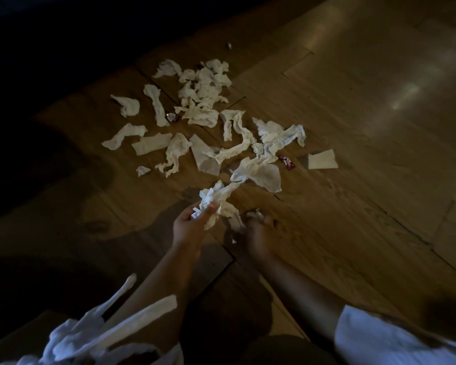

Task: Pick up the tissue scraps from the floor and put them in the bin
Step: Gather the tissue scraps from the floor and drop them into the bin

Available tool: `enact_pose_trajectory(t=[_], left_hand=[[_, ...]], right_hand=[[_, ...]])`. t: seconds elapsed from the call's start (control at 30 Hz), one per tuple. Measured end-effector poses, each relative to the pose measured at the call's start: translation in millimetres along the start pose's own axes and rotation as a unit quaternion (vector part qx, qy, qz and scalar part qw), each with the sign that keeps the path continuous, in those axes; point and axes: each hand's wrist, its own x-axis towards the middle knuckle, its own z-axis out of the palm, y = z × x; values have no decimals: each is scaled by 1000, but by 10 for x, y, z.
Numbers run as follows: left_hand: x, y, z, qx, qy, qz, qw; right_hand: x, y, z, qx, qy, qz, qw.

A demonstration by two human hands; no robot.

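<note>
Bare wooden floor [366,106] open to the right and far right, tissue scraps [203,101] strewn thickly across the middle ahead, two small red wrappers [287,162] among them, single flat scrap [322,159] apart at right, dark shadow at left

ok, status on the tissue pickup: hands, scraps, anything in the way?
Left hand shut on tissue wad. Right hand blurred, grip unclear. Most tissue scraps on wood floor. Two red wrappers mixed in. Bin not seen.
</note>
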Motion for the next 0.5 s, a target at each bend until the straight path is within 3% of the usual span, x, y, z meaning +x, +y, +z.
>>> enact_pose_trajectory(t=[0.07,0.13,0.23,0.27,0.33,0.4,0.5], left_hand=[[10,-19,-39,0,4,-1,1000],[6,-19,-78,-10,10,-2,1000],[2,16,-111,-43,12,-2,999],[-1,31,-114,-50,10,-2,999],[11,65,-113,-54,12,4,998],[32,100,-102,-55,14,8,998],[52,190,-54,-44,25,8,999]], right_hand=[[18,3,17,-25,35,1,999],[42,22,7,-24,7,29,999],[104,98,-53,-86,-6,-2,996],[125,125,-73,-57,3,7,998],[134,77,-170,107,5,84,991],[200,52,-266,247,9,178,953],[268,-41,-399,305,0,245,920]])
